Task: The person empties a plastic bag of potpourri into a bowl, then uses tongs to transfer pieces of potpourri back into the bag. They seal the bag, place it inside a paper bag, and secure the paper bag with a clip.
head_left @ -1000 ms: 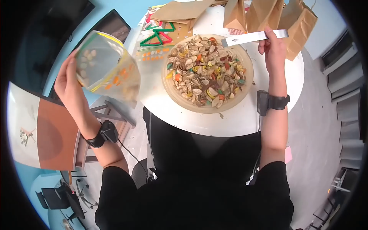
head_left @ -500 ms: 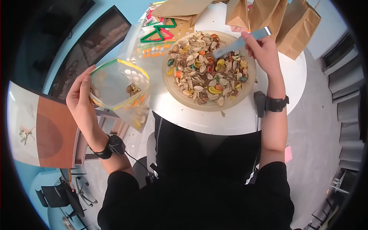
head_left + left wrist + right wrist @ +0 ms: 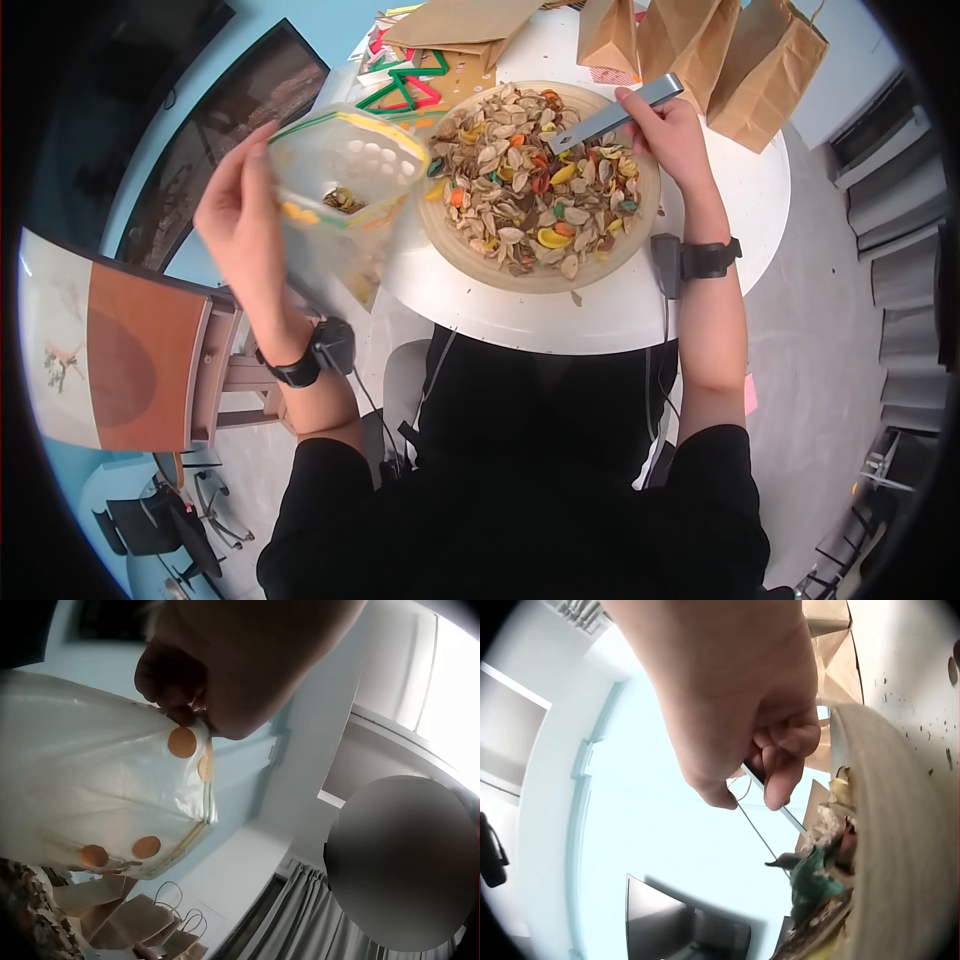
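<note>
My left hand [image 3: 243,220] pinches the rim of a clear zip bag [image 3: 335,160] with dots on it; it hangs open left of the bowl with a small clump of dried pieces inside. In the left wrist view the bag [image 3: 97,772] hangs from the curled fingers of the hand [image 3: 240,667]. My right hand [image 3: 672,140] holds metal tongs [image 3: 610,118], whose tips are at the dried petals [image 3: 530,190] in a round bowl [image 3: 455,262]. The right wrist view has the hand [image 3: 735,697] gripping the tongs [image 3: 793,821] beside the bowl's wall [image 3: 900,825].
Brown paper bags [image 3: 765,85] stand behind the bowl to the right. A flat paper bag [image 3: 460,25] and green and red sticks [image 3: 415,85] lie at the back left of the white table [image 3: 560,325]. Crumbs dot the tabletop.
The tongs have come from above the bowl's upper right side down to the petals. The left hand has moved right, bringing the bag closer to the bowl and turning its mouth upward.
</note>
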Action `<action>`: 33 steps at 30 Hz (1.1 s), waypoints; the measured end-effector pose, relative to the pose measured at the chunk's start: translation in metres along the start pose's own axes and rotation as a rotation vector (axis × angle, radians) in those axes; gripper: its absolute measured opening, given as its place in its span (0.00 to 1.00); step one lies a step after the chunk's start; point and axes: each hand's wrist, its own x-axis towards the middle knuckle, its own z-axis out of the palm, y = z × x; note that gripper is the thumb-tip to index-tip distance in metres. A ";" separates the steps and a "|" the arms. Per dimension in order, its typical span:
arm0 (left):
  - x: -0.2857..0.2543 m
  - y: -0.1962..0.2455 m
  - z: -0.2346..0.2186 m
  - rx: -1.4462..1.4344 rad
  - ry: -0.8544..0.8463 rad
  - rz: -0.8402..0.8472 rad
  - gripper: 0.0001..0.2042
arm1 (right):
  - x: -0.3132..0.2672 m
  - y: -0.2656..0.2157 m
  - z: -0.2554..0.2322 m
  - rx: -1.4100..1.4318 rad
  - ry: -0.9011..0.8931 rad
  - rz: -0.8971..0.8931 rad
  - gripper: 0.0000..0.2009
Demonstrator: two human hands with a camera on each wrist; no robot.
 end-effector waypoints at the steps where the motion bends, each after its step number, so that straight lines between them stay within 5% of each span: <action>1: 0.002 -0.006 0.010 -0.020 -0.021 0.022 0.12 | -0.001 0.001 0.004 0.009 -0.008 -0.013 0.23; 6: -0.001 -0.017 0.048 -0.054 -0.170 -0.059 0.12 | -0.006 -0.011 0.008 -0.007 -0.009 -0.004 0.22; 13: -0.004 -0.022 0.071 -0.127 -0.212 -0.110 0.12 | -0.010 -0.043 0.011 0.371 0.107 -0.145 0.19; 20: -0.001 -0.024 0.060 -0.160 -0.213 -0.147 0.12 | -0.030 -0.100 0.064 0.201 -0.160 -0.155 0.25; 26: 0.010 -0.038 0.007 -0.237 -0.110 -0.184 0.12 | -0.008 -0.040 0.003 0.273 0.140 0.041 0.24; 30: 0.018 -0.065 -0.013 -0.445 -0.100 -0.226 0.14 | -0.002 -0.005 -0.014 0.124 0.003 0.319 0.24; 33: 0.016 -0.068 -0.019 -0.462 -0.112 -0.246 0.14 | 0.000 -0.002 -0.013 -0.036 -0.060 0.358 0.26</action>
